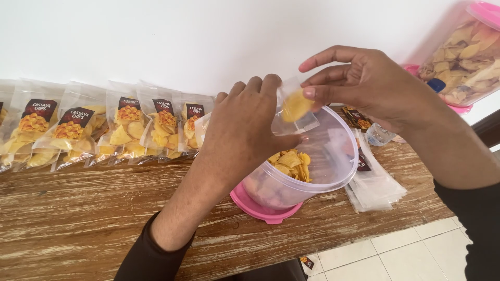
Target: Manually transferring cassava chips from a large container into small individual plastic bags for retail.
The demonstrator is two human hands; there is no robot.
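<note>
- Left hand (250, 125), centre of frame, is gripping a small clear pouch (297, 109) by one side, fingers curled over its top edge, thumb underneath.
- Right hand (364, 83), upper right of centre, is pinching the pouch mouth from the other side; its index finger is sticking out straight.
- Pouch is hanging just above the tub (312, 171), centre right. A yellow chip (296, 105) is showing through the film.
- Tub is clear plastic, tilting toward the camera on a pink lid (263, 208); loose chips (291, 162) are lying low inside.
- Handling, as a judgement: pouch looks near weightless, thin, limp and slick; likely to fold or slip unless pinched at the rim on both sides. Chips look brittle, so squeezing the belly of the pouch could snap them.
- Filled packets (125, 130) are leaning in a row against the wall, left of frame.
- Empty pouches (375, 187) are stacked flat on the table (94, 218), right of the tub.
- Big chip jar (463, 57) is sitting at upper right.
</note>
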